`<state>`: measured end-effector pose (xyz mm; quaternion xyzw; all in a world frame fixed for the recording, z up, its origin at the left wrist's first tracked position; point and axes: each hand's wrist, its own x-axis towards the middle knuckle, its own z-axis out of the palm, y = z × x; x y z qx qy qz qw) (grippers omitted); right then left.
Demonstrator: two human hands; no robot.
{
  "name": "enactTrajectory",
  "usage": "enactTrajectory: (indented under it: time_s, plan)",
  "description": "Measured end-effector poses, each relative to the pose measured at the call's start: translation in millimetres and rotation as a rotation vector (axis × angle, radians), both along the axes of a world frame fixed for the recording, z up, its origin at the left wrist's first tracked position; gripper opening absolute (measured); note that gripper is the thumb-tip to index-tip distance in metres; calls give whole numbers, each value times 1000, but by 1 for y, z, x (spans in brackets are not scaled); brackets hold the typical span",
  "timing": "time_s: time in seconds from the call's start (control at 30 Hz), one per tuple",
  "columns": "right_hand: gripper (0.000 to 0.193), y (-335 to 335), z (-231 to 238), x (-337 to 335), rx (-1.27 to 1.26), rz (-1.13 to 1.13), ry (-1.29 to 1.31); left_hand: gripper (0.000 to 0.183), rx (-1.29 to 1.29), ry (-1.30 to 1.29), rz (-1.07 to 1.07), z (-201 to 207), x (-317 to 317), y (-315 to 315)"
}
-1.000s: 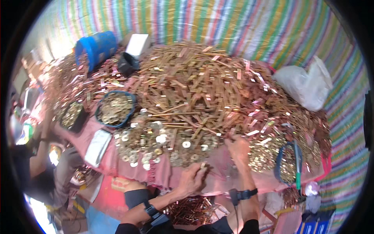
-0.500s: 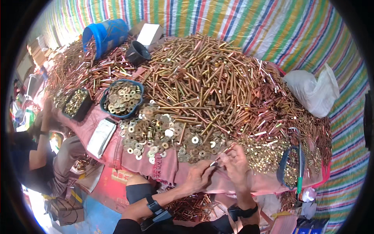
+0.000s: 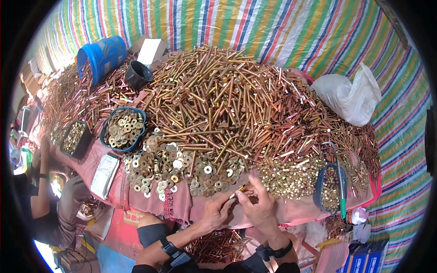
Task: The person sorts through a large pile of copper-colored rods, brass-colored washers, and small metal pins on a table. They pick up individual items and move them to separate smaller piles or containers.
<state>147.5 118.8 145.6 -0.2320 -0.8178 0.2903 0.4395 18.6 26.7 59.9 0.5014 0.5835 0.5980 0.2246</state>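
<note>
Both of my hands come together over the near edge of the cloth-covered table. My left hand [image 3: 217,210] is closed, its fingertips pinching one end of a brassy bolt [image 3: 242,188]. Against the same bolt press the thumb and fingers of my right hand [image 3: 258,204], which hide most of it. Just beyond lies a spread of flat washers [image 3: 207,179], some bright and some dull. Small brassy nuts [image 3: 291,177] are heaped to the right of my right hand.
A large heap of long bolts [image 3: 218,100] covers the table's back. Around it are a blue bucket [image 3: 102,59], a black cup [image 3: 139,75], a blue bowl of washers [image 3: 123,128], a black tray [image 3: 82,143], a blue nut container [image 3: 330,186] and a white bag [image 3: 348,98]. Another person [image 3: 38,195] sits left.
The view has shifted, so the table sits further left. My right hand has drawn down to my left, and the bolt that stuck out upward is now mostly covered by fingers.
</note>
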Motion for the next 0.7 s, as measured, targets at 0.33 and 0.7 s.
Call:
enactTrajectory:
  time_s: [0.33,0.7]
  plan:
    - [39,-3,-4,2,173,27,-185,24,-33,53,-13,0,-4,-5]
    - [17,61,-11,41,-44,-420,-559,46,-115,-141,-18,-7,-1,-9]
